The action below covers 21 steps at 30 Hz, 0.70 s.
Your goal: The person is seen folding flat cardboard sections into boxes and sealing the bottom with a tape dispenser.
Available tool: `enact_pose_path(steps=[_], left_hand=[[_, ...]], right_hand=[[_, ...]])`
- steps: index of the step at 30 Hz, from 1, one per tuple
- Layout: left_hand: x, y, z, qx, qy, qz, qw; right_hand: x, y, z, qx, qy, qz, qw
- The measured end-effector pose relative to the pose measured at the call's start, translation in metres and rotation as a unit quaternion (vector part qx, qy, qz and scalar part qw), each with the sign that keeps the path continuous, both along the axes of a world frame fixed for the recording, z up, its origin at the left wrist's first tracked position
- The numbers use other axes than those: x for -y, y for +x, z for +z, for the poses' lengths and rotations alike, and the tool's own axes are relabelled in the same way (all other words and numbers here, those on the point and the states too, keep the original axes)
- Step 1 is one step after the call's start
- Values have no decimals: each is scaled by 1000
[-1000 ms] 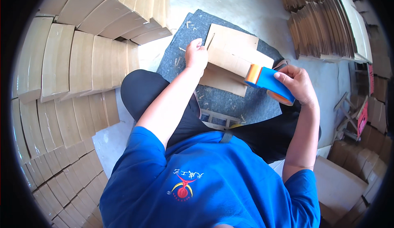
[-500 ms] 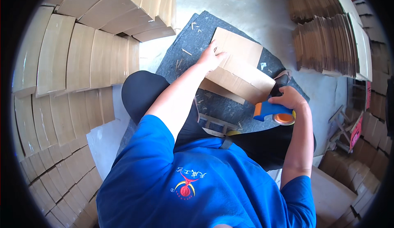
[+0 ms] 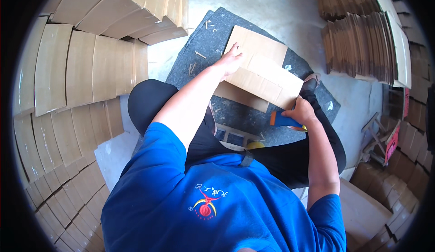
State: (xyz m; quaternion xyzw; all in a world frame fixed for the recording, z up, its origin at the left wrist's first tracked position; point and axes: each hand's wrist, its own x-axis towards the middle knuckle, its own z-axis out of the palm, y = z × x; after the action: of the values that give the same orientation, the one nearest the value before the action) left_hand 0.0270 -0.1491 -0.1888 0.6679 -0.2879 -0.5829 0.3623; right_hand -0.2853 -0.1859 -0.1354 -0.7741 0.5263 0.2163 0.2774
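A brown cardboard box (image 3: 267,77) lies tilted over the dark mat between my legs, one flat flap spread out at its far side. My left hand (image 3: 229,63) grips the box's left end, its thumb side on the cardboard; some fingertips are hidden. At the box's right end, my right hand (image 3: 302,113) is closed around a blue and orange tape dispenser (image 3: 282,119). That hand's fingers also reach the box's near right corner. Most of the dispenser and its tape roll are covered by the hand.
Stacked cartons (image 3: 81,66) rise along the left. Bundles of flat cardboard (image 3: 358,48) stand at the far right. Scraps lie on the dark mat (image 3: 190,77). A yellow round thing (image 3: 256,145) sits close to my lap, and a small wooden frame (image 3: 380,138) is at the right.
My right hand has moved left with the tape dispenser, from beside the box to its right end, and turned so the tape roll is hidden. My left hand stays at the left end.
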Motion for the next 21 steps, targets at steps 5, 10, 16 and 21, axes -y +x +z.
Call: enact_pose_path(steps=[5, 10, 16, 21], left_hand=[[3, 6, -24, -5, -46, 14, 999], [7, 8, -26, -2, -49, 64, 997], [4, -12, -16, 159, -36, 108, 981], [-17, -14, -9, 430, -161, 103, 882]], right_hand=[[10, 4, 0, 17, 15, -4, 1000], [14, 9, -8, 45, -23, -11, 999], [8, -2, 21, -55, -13, 6, 998], [-5, -19, 93, 133, 21, -61, 989]])
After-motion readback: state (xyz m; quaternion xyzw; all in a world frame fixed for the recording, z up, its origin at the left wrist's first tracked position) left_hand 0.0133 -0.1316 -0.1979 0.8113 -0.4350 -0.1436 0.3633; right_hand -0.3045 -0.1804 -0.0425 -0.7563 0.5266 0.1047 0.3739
